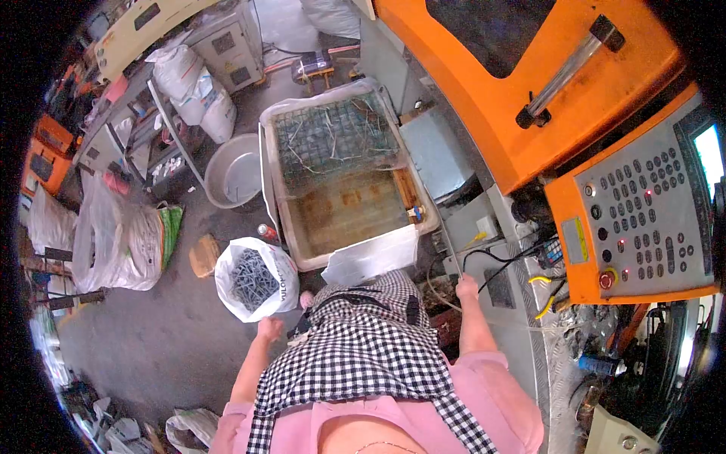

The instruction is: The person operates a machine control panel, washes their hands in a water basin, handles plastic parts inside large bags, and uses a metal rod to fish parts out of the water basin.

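My left hand (270,328) is low beside the near rim of a white plastic bag (281,284). Its fingers are too small and blurred to show whether they touch the rim. Many thin grey plastic pieces (253,278) fill the bag. On the other side of my body, my right hand (467,287) is closed around the lower end of a thin stick (452,248), which slants up beside a large tub. The tub (299,257) holds brownish water, with green netting (325,136) over its far half. A white board (374,256) leans at its near edge.
An orange machine (469,98) with a button panel (639,219) rises on the right. Left of the tub are a grey basin (233,170), a red can (266,231) and a wooden stool (203,256). Filled sacks (193,91) stand farther back. Cables (499,257) run near my right hand.
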{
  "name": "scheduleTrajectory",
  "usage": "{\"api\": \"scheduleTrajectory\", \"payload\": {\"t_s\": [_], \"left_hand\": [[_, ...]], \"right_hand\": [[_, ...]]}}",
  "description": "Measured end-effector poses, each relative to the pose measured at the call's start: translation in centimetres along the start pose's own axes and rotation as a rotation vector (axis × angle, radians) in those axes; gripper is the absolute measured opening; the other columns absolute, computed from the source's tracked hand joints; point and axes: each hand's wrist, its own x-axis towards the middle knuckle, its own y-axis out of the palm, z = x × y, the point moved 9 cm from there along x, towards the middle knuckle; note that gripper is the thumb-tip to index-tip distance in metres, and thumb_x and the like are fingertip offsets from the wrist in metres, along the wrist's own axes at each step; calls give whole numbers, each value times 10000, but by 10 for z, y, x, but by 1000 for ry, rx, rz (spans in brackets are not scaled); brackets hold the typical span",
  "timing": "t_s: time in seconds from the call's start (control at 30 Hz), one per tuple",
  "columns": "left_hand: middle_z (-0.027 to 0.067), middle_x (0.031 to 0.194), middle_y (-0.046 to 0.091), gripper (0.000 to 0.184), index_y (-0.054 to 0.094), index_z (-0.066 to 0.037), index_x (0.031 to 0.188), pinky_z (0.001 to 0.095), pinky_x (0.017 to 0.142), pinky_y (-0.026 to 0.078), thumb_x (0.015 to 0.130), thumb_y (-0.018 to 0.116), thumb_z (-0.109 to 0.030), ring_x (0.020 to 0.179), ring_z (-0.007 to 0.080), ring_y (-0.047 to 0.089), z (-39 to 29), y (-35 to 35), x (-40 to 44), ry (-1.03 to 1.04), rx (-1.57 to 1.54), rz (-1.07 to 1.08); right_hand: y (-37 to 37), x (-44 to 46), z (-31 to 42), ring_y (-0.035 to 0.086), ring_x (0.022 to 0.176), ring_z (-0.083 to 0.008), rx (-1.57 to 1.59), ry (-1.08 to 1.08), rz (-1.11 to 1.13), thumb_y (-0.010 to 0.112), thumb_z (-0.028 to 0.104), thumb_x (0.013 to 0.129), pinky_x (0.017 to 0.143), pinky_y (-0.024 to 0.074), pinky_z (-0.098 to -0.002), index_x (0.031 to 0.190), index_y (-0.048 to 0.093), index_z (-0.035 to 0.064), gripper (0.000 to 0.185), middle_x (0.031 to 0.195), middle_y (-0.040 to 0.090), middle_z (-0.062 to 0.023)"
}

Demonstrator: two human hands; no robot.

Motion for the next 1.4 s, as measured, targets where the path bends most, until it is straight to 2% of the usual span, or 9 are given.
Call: {"api": "scheduleTrajectory", "payload": {"t_s": [0.33, 0.43, 0.53, 0.73, 0.8, 0.93, 1.13, 1.2, 1.4], "left_hand": [[161, 796, 593, 289, 611, -59, 835, 347, 691, 450, 697, 537, -301, 767, 280, 576, 3, 8, 16, 120, 126, -71], [131, 833, 597, 263, 615, -94, 849, 342, 699, 451, 697, 544, -296, 774, 256, 578, 3, 16, 22, 293, 268, -65], [110, 835, 603, 251, 615, -109, 858, 338, 702, 453, 689, 563, -287, 769, 236, 582, -20, -4, -24, -22, 28, -5], [136, 816, 602, 283, 610, -65, 856, 329, 719, 449, 678, 586, -285, 772, 241, 581, -26, 7, -8, 304, 391, -36], [142, 828, 599, 272, 611, -58, 842, 329, 734, 443, 690, 575, -281, 785, 253, 577, 7, 10, 6, 6, 72, -36], [150, 824, 597, 269, 615, -57, 836, 334, 737, 441, 694, 571, -282, 799, 263, 574, 35, 30, 40, 89, -134, -13], [150, 816, 600, 268, 615, -48, 837, 338, 721, 445, 690, 570, -266, 785, 259, 580, 1, 9, 7, 18, 46, -69], [144, 807, 603, 253, 621, -46, 818, 334, 719, 445, 681, 579, -254, 777, 254, 583, -11, 24, 16, 311, 394, 41], [135, 827, 605, 265, 624, -59, 834, 326, 730, 438, 689, 586, -278, 794, 230, 583, -4, 18, 16, -2, 44, 17]], "right_hand": [[35, -23, 2, 531, 826, -363, 57, -180, -30, 478, 169, 728, 738, 411, -445, 1033, 502, 53, 327, 858, 559, -218], [23, -42, 14, 538, 823, -343, -8, -133, -17, 476, 194, 767, 721, 418, -446, 1058, 488, 109, 303, 860, 568, -189], [13, -50, 16, 548, 831, -311, -96, -62, 20, 472, 221, 789, 715, 429, -422, 1135, 448, 190, 348, 892, 572, -159], [1, -34, -8, 553, 843, -295, -152, 65, -16, 466, 224, 789, 724, 436, -409, 1136, 456, 195, 348, 897, 575, -142], [2, -30, -6, 565, 831, -288, -201, 30, 7, 458, 166, 785, 700, 464, -402, 1125, 460, 174, 340, 921, 575, -127], [-7, -34, -3, 556, 857, -288, -148, 29, -14, 450, 181, 792, 705, 460, -405, 1120, 462, 190, 328, 958, 561, -139], [9, -17, -17, 541, 874, -308, -41, 42, -59, 458, 210, 792, 723, 447, -420, 1117, 460, 186, 325, 990, 541, -158], [8, -18, -7, 540, 871, -316, -17, 15, -69, 461, 215, 792, 729, 443, -423, 1114, 461, 178, 325, 989, 540, -162], [-2, -25, 28, 521, 885, -342, 4, -43, -42, 474, 231, 777, 753, 419, -428, 1007, 519, 122, 259, 958, 547, -169]]}}
